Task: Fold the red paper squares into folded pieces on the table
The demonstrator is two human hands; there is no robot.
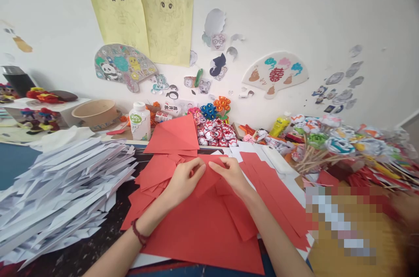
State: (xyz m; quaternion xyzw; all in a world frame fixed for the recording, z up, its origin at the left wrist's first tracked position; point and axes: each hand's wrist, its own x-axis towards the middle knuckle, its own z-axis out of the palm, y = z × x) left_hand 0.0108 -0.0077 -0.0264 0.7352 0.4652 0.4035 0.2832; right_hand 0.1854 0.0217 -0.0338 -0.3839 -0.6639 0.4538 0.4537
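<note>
Both hands pinch one small piece of red paper [207, 181], held up over the middle of the work surface. My left hand [186, 179] is closed on its left edge, thumb and fingertips together. On the right edge, the thumb and fingers of my right hand [233, 176] are closed in the same way. Beneath lies a large red sheet [199, 235], reaching toward the front edge. Cut red pieces [157, 172] are heaped to the left of the hands, and longer red strips [278, 198] lie to the right.
A big pile of folded white paper strips [68, 185] covers the left side. Behind stand a white bottle [140, 122], a round tan container [94, 113] and red-and-white folded pieces [218, 133]. Paper flowers on sticks [340, 144] lie at right. Part of another person shows at the far right edge.
</note>
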